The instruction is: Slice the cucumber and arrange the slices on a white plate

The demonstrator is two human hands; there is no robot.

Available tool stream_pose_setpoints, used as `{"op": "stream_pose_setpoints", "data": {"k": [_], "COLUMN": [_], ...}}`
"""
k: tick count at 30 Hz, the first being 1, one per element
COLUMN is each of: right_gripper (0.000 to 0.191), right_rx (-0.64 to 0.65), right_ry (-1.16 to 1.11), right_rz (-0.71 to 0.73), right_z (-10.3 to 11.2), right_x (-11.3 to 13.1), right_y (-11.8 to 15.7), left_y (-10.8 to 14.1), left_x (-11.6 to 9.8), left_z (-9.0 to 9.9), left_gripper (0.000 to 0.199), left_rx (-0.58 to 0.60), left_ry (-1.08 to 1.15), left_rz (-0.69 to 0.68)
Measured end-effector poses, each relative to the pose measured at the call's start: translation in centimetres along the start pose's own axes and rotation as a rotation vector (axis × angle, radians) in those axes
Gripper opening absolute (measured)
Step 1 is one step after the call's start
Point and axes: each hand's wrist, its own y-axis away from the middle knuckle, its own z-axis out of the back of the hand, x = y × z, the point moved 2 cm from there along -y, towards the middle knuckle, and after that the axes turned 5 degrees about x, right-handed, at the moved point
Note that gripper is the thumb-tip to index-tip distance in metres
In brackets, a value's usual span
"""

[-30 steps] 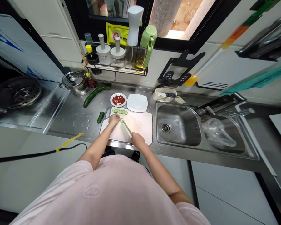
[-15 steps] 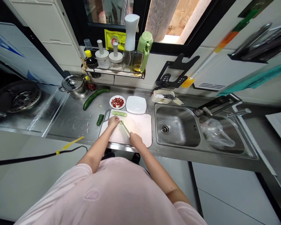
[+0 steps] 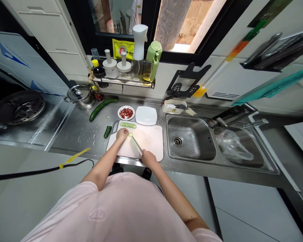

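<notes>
- Right hand: fingers wrapped around the handle end of a knife; handle mostly hidden in the fist.
- Left hand: fingertips drawn together just beside a cucumber slice; cannot tell whether they pinch it or anything else.
- Location: slice at the knife's far end, over the left half of the white cutting board; contact with the blade not resolvable.
- Knife axis: diagonal across the board, tip away from the person and leftward, handle near and to the right.
- Slice orientation: round, pale face appears turned up; no clear long axis.
- Row of cucumber slices: runs left to right near the board's far edge.
- Handling, slice (judged): very light, moist, slippery, tears if squeezed; best taken by the rim, lightly, between thumb and forefinger.
- Handling, knife (judged): stiff, fairly light; hold by the handle alone, fingers off the edge.
- Cucumber piece: on the steel counter, left of the board; long axis roughly front to back.
</notes>
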Motion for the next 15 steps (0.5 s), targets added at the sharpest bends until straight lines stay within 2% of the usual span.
{"op": "stream_pose_setpoints", "data": {"k": [8, 15], "right_gripper": [0.021, 0.025], "right_rx": [-0.031, -0.167], "right_ry": [-0.025, -0.096], "right_rz": [0.000, -0.158], "right_z": [-0.5, -1.4], "right_x": [-1.7, -5.1], "right_y": [0.9, 1.2], "left_y": [0.6, 1.8], "left_x": [-0.1, -0.8], "left_z": [-0.4, -0.6], "left_gripper": [0.016, 0.028], "left_rx": [-0.039, -0.022], "left_ry": [-0.050, -0.122], "left_rz": [-0.078, -0.131]}}
